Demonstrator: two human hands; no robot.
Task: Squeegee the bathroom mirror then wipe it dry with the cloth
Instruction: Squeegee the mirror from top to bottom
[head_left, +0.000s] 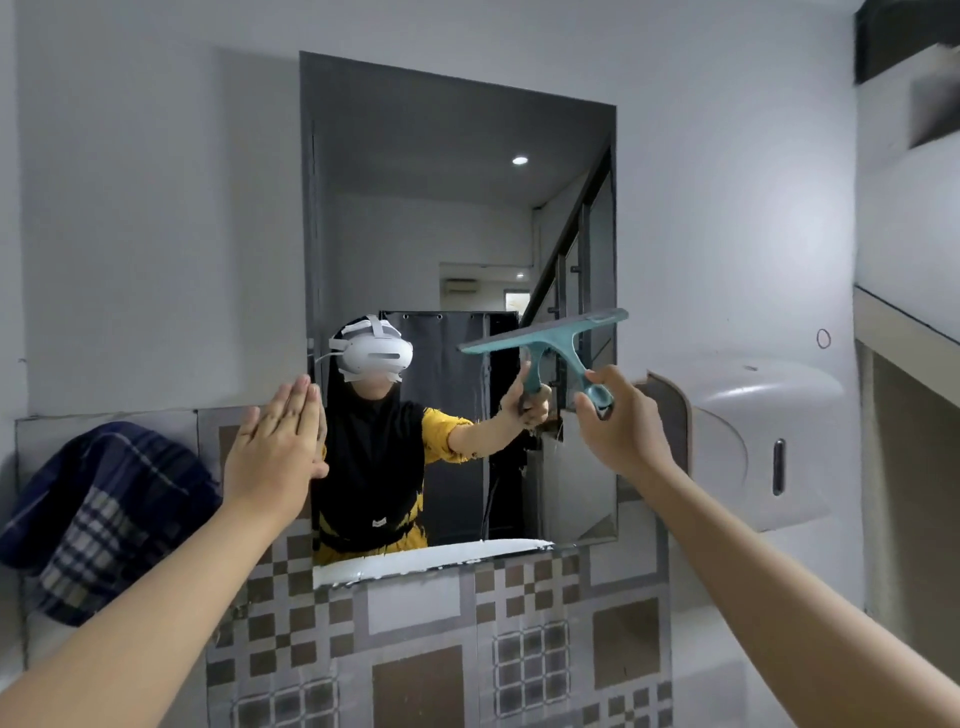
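Observation:
The bathroom mirror (457, 208) hangs on the wall straight ahead, frameless and rectangular. My right hand (621, 426) grips the handle of a teal squeegee (550, 338), whose blade is tilted, high on the right, against the mirror's right half at mid height. My left hand (280, 441) is flat, fingers together, pressed on the wall at the mirror's left edge. A dark blue checked cloth (104, 519) lies bunched on a ledge at the left, below my left hand.
A white wall dispenser (748, 441) sits right of the mirror. Patterned brown and grey tiles (415, 649) cover the wall below it. A shelf edge (904, 322) juts out at the far right. The mirror reflects a person wearing a headset.

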